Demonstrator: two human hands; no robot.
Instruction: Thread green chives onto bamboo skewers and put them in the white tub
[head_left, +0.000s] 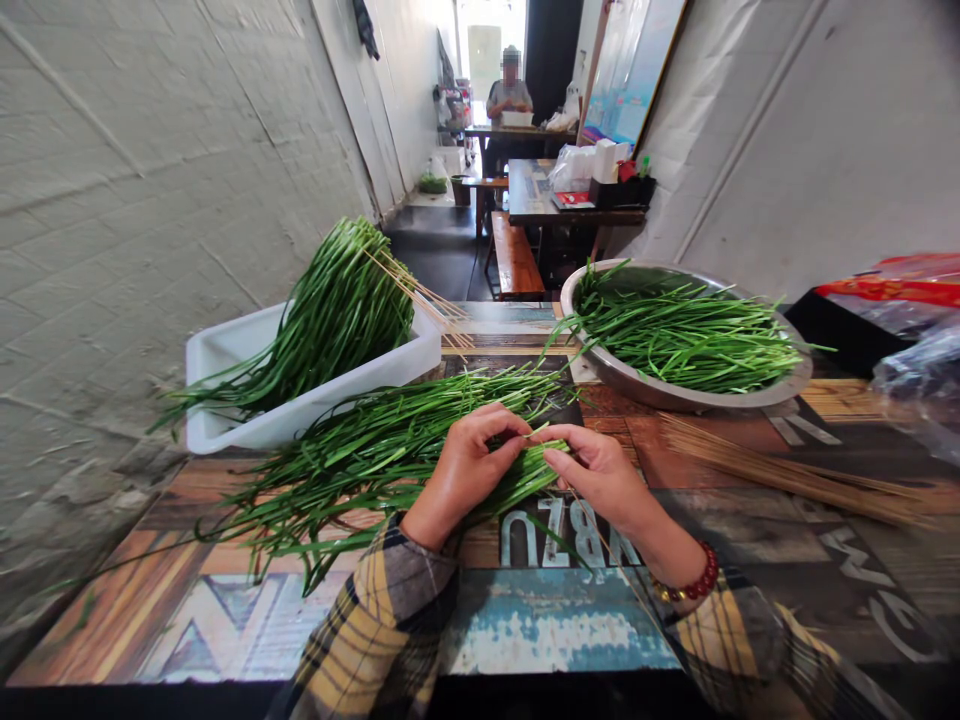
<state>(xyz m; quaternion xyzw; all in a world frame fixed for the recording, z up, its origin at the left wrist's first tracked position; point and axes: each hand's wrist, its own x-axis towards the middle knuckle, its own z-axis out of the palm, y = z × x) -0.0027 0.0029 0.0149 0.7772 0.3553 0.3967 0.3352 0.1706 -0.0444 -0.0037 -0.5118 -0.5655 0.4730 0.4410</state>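
Sleeves of yellow, grey and black plaid cloth [375, 620] lie nearest, reaching toward a long, loose heap of green, grass-like stalks [375, 435]. The plank-patterned tabletop [555, 640] carries worn print: a large pale letter shape like an N [217, 625] on the heap's near left, and a row of pale characters [555, 530], a Z among them, just on its near right, partly covered.

At the heap's right end, the left hand [480, 450] and right hand [600, 475] meet, each with thumb and forefinger pinching stalk ends. A dark red bead bracelet [694, 580] rings the right wrist, and a thin pale stick [619, 555] slants below that hand.

Well right of the heap lie thin brown wooden sticks [780, 470]. Behind its left part, a white rectangular tray [217, 430] hems it in, bearing a thick bundle of stalks [352, 310] with sticks jutting out. Behind its right, an oval silver metal basin [690, 398] holds more stalks.

Far beyond the heap are a brown wooden bench [516, 258], a blue wall poster [622, 75] with unreadable print, and a seated person [510, 98].
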